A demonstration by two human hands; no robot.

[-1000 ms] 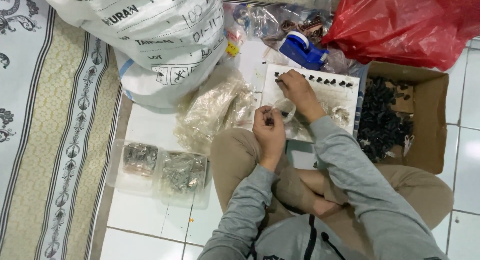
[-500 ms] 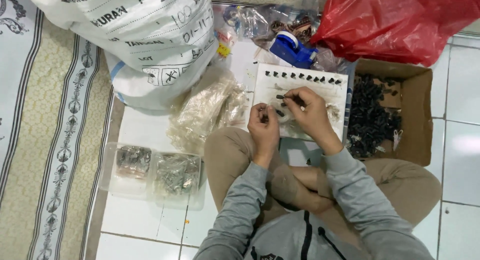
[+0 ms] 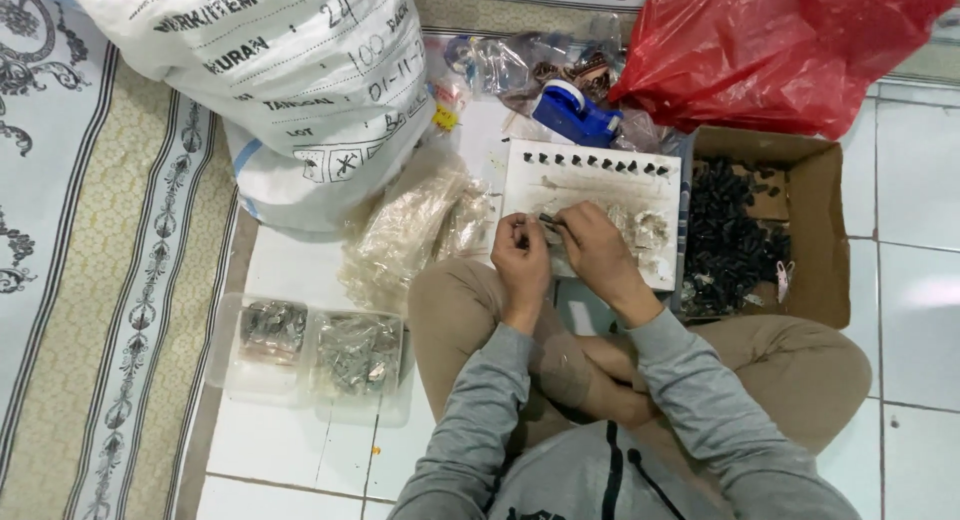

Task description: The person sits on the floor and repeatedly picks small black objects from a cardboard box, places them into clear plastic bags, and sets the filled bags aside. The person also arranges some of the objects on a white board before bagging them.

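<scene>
Grey zip hoodie with long sleeves, tan trousers.

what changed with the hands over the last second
The right hand drew back from the row of small dark parts at the far edge of the white board and now meets the left hand over the board's near edge, a thin dark piece between the fingertips. The cardboard box, red bag and clear tubs stayed put.

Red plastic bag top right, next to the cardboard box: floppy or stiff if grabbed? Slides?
The red plastic bag is probably floppy: its thin glossy film is creased all over. It bulges, so it likely holds contents and would sag if grabbed by the top. Pushed, it would likely deform and drag against the brown cardboard box rather than slide cleanly.
</scene>
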